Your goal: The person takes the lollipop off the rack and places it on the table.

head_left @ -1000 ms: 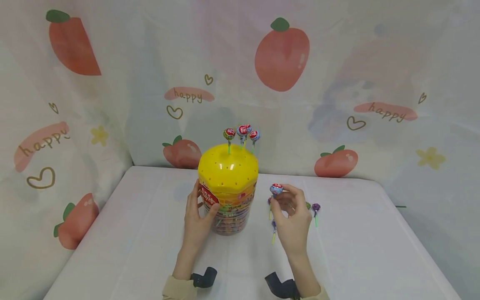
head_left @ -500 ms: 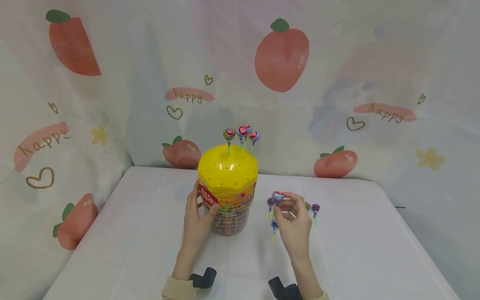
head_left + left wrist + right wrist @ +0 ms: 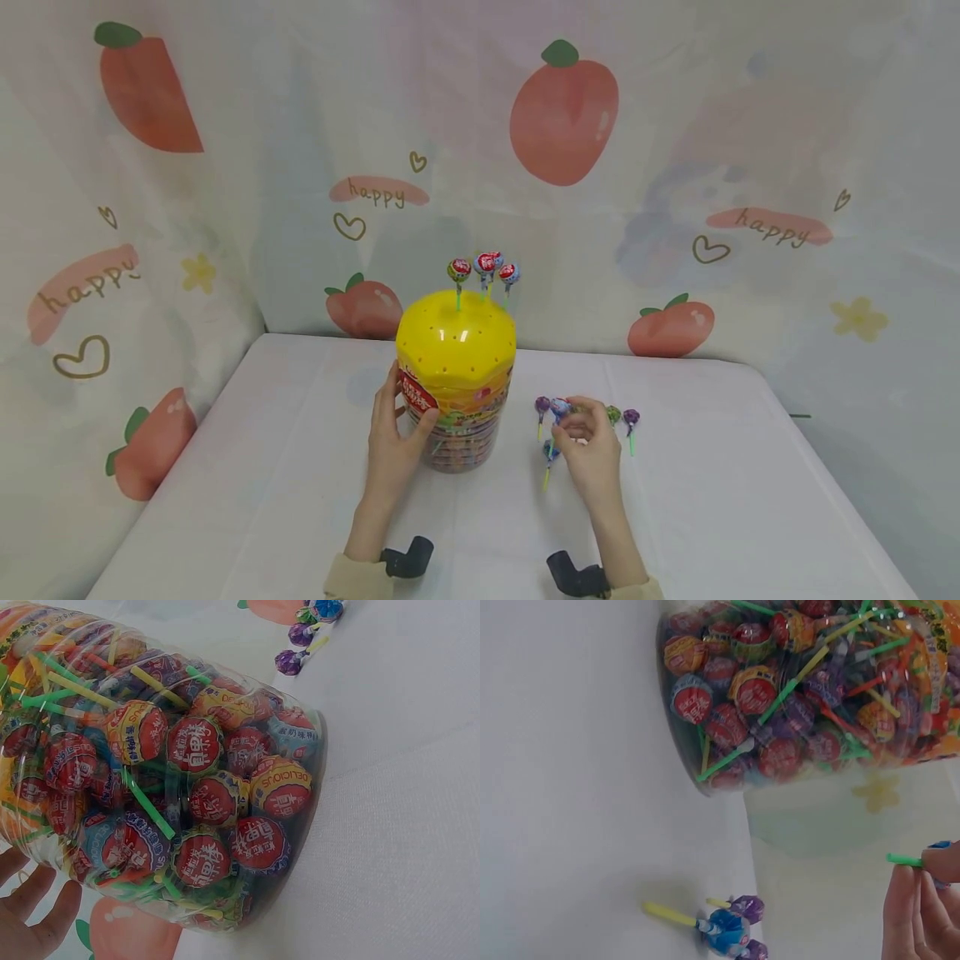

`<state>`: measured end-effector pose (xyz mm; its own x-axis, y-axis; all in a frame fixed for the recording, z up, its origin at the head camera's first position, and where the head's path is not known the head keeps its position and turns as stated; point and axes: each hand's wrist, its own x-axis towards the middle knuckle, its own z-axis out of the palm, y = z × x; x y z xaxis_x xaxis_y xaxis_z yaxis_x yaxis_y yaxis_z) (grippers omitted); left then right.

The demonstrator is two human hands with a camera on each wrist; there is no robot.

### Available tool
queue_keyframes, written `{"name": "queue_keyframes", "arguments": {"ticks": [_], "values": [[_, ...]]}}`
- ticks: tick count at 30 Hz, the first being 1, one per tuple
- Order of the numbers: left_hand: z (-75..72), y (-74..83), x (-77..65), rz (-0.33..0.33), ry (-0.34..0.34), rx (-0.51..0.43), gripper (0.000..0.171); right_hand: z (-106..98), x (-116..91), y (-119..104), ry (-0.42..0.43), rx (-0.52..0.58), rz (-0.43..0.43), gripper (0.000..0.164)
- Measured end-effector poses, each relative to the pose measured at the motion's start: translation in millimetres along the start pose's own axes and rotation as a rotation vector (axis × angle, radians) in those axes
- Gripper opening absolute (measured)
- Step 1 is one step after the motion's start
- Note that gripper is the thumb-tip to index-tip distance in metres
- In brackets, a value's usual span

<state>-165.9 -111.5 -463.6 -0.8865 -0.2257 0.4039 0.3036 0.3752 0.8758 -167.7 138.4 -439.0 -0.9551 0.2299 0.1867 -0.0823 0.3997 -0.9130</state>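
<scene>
A clear plastic jar [image 3: 210,772] packed with wrapped lollipops stands on the table under a yellow dome lid [image 3: 456,337]. My left hand [image 3: 397,442] grips the jar from the left, thumb across its front. Several lollipops, such as the green-and-red one [image 3: 459,269], stick up from the back of the lid. To the jar's right, my right hand [image 3: 592,450] pinches a blue-wrapped lollipop [image 3: 559,407] with its head up. Its green stick [image 3: 902,859] pokes out below my fingertips in the right wrist view. The pinching fingers partly cover the wrapper.
Loose lollipops lie around my right hand: a purple one [image 3: 542,405], a blue one with a yellow stick [image 3: 727,930], a green one [image 3: 613,414] and another purple one [image 3: 632,417]. Small holes dot the lid. A patterned cloth [image 3: 480,125] hangs behind the white table [image 3: 315,400].
My right hand has lowered the blue lollipop toward the table, beside the loose ones. My left hand and the jar have stayed in place.
</scene>
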Motion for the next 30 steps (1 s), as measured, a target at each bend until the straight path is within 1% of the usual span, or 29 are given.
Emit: {"name": "queue_keyframes", "arguments": {"ticks": [2,7,12,18,21,27,30], "values": [[-0.1,0.3,-0.1,-0.003,-0.003,-0.001,0.084,-1.1,2.9,6.5,-0.018,-0.002,0.032,0.044],[-0.4,0.6,-0.4,-0.004,-0.007,0.003,0.084,-3.1,7.9,19.4,-0.051,-0.05,0.084,0.044],[-0.4,0.0,0.0,-0.003,-0.007,0.01,0.083,-6.1,11.0,28.0,-0.096,-0.131,0.132,0.046],[-1.3,2.5,0.3,-0.012,-0.009,0.007,0.085,-10.7,12.7,37.2,-0.128,-0.176,0.183,0.045],[-1.1,2.0,0.5,-0.012,-0.01,0.007,0.085,-13.2,12.2,40.3,-0.146,-0.214,0.186,0.043],[-1.0,1.5,0.4,-0.016,-0.012,0.006,0.085,-15.5,11.2,46.9,-0.18,-0.354,0.177,0.038],[-1.0,1.6,0.3,-0.014,-0.012,0.005,0.085,-15.1,10.8,48.7,-0.189,-0.376,0.174,0.037]]}}
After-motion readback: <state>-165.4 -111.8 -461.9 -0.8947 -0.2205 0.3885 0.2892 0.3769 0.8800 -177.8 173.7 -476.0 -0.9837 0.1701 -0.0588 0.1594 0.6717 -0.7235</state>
